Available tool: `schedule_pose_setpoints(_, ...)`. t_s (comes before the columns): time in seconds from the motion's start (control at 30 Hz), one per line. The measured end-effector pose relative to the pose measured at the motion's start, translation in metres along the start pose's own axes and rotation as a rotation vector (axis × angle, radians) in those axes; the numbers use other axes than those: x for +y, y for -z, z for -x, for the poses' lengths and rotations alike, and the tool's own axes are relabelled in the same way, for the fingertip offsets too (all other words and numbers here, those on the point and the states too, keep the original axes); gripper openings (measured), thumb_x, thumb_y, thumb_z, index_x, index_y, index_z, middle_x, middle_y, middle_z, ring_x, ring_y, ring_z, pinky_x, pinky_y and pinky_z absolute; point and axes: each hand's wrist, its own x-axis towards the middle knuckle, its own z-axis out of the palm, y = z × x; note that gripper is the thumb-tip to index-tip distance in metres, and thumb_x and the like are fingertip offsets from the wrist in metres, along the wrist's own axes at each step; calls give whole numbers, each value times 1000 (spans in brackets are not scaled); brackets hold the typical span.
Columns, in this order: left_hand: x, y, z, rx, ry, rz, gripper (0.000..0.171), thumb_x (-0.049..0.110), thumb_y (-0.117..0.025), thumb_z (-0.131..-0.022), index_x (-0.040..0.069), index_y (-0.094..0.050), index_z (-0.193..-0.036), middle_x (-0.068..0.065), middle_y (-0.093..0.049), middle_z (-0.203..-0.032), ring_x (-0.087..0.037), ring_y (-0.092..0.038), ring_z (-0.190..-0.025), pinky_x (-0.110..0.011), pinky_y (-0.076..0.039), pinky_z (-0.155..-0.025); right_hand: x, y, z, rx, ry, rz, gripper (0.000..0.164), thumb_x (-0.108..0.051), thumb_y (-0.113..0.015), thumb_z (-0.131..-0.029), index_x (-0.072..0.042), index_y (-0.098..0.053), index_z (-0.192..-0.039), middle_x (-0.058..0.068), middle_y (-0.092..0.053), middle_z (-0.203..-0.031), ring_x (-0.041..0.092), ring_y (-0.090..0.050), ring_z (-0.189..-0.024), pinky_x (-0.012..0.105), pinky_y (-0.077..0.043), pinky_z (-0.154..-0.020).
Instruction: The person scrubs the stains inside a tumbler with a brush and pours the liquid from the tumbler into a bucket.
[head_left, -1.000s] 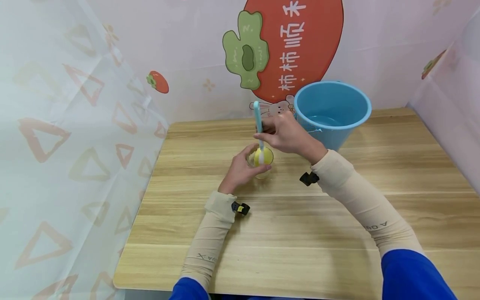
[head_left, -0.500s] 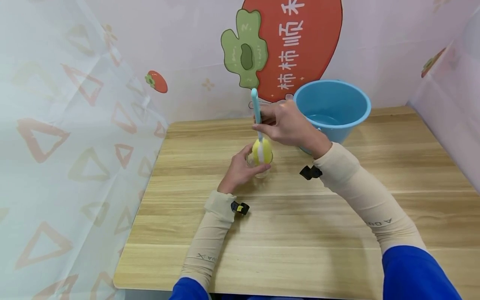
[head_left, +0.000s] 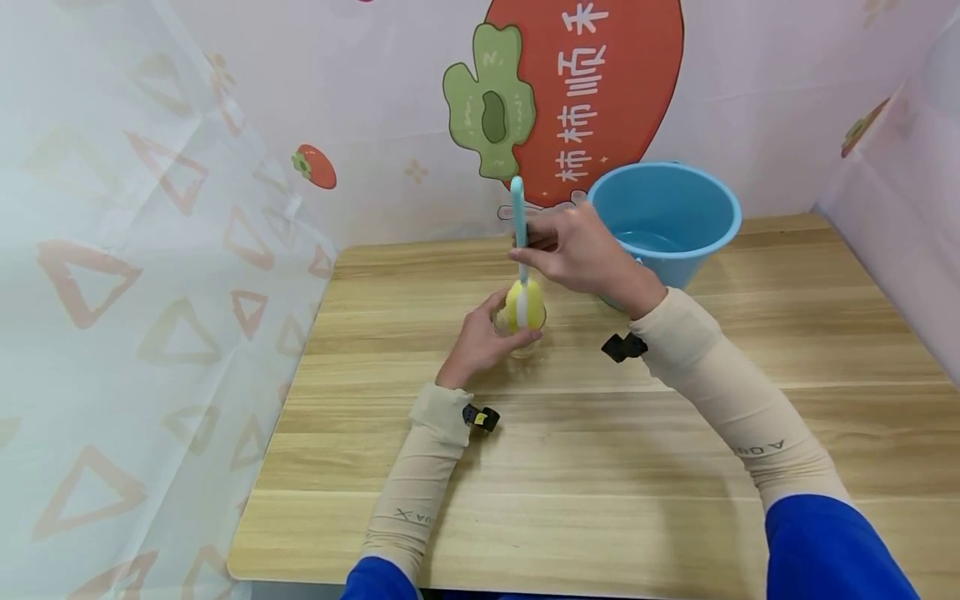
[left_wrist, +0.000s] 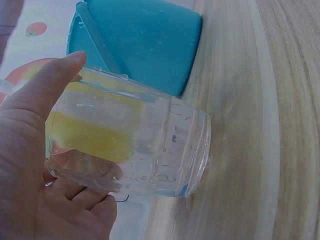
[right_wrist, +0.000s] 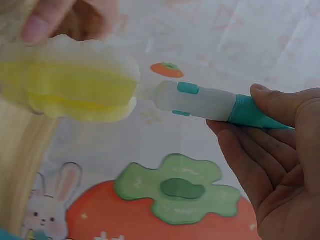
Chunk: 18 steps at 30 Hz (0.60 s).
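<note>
Drinking glass (left_wrist: 155, 142) within left hand's (head_left: 480, 340) grip, thumb nearer the wearer, fingers on the far side; can't tell whether its base touches the tabletop (head_left: 585, 467). Sponge brush (right_wrist: 82, 95): head partly in the glass, partly above the rim, handle rising to right hand (head_left: 581, 250), above and right of left. Bucket (head_left: 678, 268) on the tabletop, just right of right hand, partly behind its wrist. Backdrop (head_left: 382, 108) beyond both hands.
</note>
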Motion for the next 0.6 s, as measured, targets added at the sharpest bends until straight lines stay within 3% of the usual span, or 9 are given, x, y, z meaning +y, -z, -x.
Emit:
schedule_pose_setpoints(0.13, -2, 1, -2, 1, -33, 12, 86, 51, -88, -85, 25, -49, -157, 0, -66, -139, -21, -59, -134, -56, -42, -119, -9, 11, -5, 25, 5, -26, 24, -15, -84, -92, -4, -81, -113, 9, -83, -99, 21, -82, -91, 37, -65, -80)
schedule_pose_setpoints(0.2, -2, 1, -2, 2, -38, 25, 86, 50, -88, -84, 25, -49, -157, 1, -67, -138, -21, -60, -133, -56, -43, -118, -8, 10, -6, 29, 16, -24, 25, -16, -84, -92, -4, -80, -113, 9, -83, -99, 21, -81, -90, 31, -61, -88)
schedule_pose_setpoints(0.3, -2, 2, -2, 1, -30, 28, 87, 51, -88, -84, 25, -48, -157, -1, -66, -139, -23, -61, -130, -56, -45, -116, -1, 1, -4, 21, 20, -10, 20, -17, -84, -92, -5, -81, -107, 7, -83, -93, 17, -79, -77, 28, -54, -72)
schedule_pose_setpoints(0.37, -2, 2, -2, -2, -14, 20, 88, 53, -87, -84, 26, -47, -158, -3, -63, -146, -25, -59, -134, -56, -46, -115, 6, -8, 0, 4, 4, -11, 18, -17, -84, -93, -5, -81, -105, 6, -83, -91, 16, -76, -74, 25, -51, -69)
schedule_pose_setpoints(0.5, -2, 1, -1, -3, 12, 4, 90, 55, -87, -83, 28, -47, -158, -4, -52, -160, -27, -53, -144, -56, -46, -116, 16, -20, 6, -31, -41, -25, 15, -16, -82, -94, -4, -80, -103, 8, -82, -92, 17, -78, -77, 22, -56, -65)
schedule_pose_setpoints(0.6, -2, 0, -1, -2, 4, 9, 89, 54, -88, -83, 27, -47, -158, -3, -59, -153, -24, -58, -137, -54, -48, -113, 14, -18, 4, -21, -36, -13, 16, -18, -83, -93, -5, -81, -103, 6, -82, -89, 16, -75, -71, 23, -53, -61)
